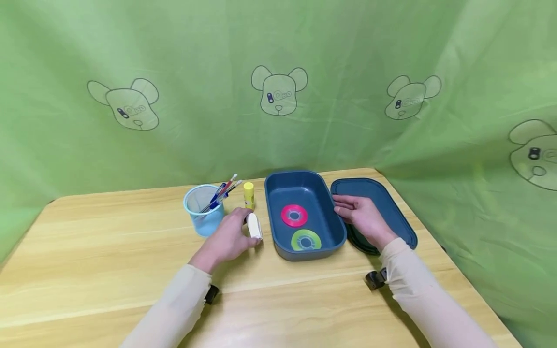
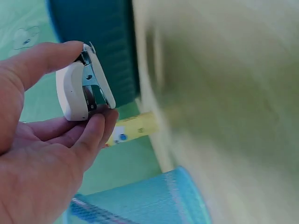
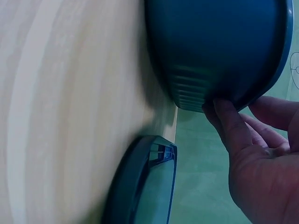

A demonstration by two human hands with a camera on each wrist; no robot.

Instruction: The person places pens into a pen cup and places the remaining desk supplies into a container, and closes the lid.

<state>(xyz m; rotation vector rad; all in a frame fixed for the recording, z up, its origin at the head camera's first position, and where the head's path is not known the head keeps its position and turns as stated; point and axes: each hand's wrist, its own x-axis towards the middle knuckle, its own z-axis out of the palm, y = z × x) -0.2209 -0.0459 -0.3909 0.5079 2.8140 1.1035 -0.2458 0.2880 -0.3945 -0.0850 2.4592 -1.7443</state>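
1. Danger spot: my left fingers point(image 2: 88, 140) and thumb point(image 2: 46, 58) pinch the white stapler point(image 2: 71, 91) end to end; a slack thumb could let it pivot loose.
2. My right fingers point(image 3: 231, 123), nearly straight, touch the blue bin's point(image 3: 219, 51) outer wall; overpressing could slide it.
3. Stapler's position: between left thumb and fingers, just left of the bin.

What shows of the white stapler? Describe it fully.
The stapler is small, with two white, plastic-looking parts and dark and metallic pieces in the gap between. The left hand pinches it by its two ends, apparently off the table, left of the blue box and apart from it.
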